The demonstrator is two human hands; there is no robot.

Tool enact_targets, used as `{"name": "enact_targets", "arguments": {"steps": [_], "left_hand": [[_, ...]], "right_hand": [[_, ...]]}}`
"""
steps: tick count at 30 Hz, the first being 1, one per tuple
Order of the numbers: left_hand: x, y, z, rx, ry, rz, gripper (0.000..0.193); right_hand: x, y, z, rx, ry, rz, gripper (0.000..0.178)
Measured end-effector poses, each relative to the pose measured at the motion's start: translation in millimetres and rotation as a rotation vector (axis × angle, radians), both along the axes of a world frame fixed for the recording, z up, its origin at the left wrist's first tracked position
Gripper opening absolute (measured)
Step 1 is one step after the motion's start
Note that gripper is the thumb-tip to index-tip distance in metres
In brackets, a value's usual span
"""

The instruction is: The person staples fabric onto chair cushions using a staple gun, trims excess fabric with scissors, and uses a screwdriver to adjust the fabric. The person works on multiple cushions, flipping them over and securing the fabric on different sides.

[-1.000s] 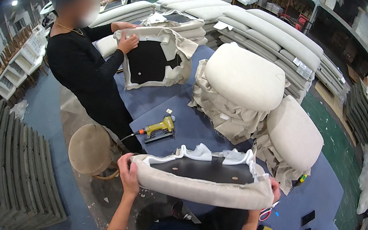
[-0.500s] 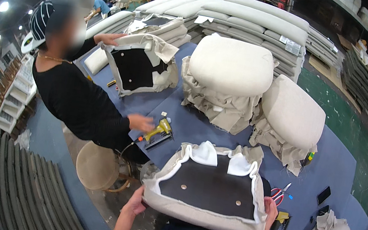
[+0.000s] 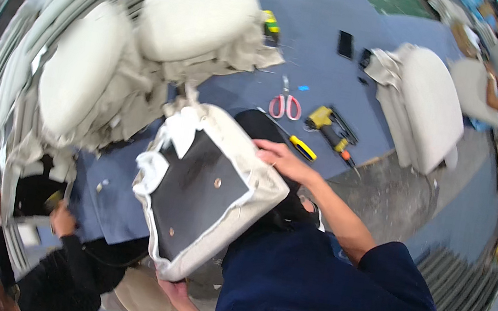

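Upholstered pad (image 3: 208, 191), right hand (image 3: 282, 162) holding edge, left hand (image 3: 174, 288) seemingly under corner

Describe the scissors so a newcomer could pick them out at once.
On the blue-grey table, beyond the person's right hand, lies a yellow staple gun. The scissors lie just left of it, blades pointing away from the person. Their two red loop handles set them apart from the staple gun and yellow-handled screwdriver.

Left grip (image 3: 175, 288) and right grip (image 3: 280, 160) hold the seat cushion (image 3: 197, 180) tilted, dark underside showing. Red-handled scissors (image 3: 285, 96), a yellow-and-black screwdriver (image 3: 301, 148) and a yellow staple gun (image 3: 327, 126) lie on the blue tabletop (image 3: 318, 18).
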State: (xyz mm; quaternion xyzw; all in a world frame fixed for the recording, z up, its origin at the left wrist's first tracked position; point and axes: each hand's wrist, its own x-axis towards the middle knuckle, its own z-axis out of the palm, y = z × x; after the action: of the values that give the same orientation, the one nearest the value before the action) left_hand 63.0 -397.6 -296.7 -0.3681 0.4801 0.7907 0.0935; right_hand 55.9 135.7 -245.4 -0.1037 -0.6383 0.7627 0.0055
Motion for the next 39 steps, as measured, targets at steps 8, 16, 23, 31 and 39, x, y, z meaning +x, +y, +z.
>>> {"name": "enact_targets", "arguments": {"steps": [8, 16, 23, 31, 39], "left_hand": [[-35.8, 40.7, 30.8, -0.162, 0.022, -0.003, 0.055], [-53.9, 112.9, 68.0, -0.574, 0.403, -0.378, 0.051], [-68.6, 293.3, 152.0, -0.607, 0.850, -1.151, 0.040], [-32.5, 340.2, 133.2, -0.757, 1.210, -1.667, 0.036], [-27.9, 330.7, 126.1, -0.545, 1.030, -1.323, 0.043]], "right_hand": [[17.2, 20.7, -3.2, 0.500, -0.220, -0.133, 0.030], [-71.5, 144.1, -177.4, 1.309, -0.525, -0.254, 0.056], [-86.0, 162.1, -134.4, 1.003, -0.671, -0.170, 0.037], [41.2, 142.7, 12.1, 0.059, -0.375, -0.025, 0.026], [125.4, 20.7, 50.7, -0.167, -0.337, -0.187, 0.049]]}}
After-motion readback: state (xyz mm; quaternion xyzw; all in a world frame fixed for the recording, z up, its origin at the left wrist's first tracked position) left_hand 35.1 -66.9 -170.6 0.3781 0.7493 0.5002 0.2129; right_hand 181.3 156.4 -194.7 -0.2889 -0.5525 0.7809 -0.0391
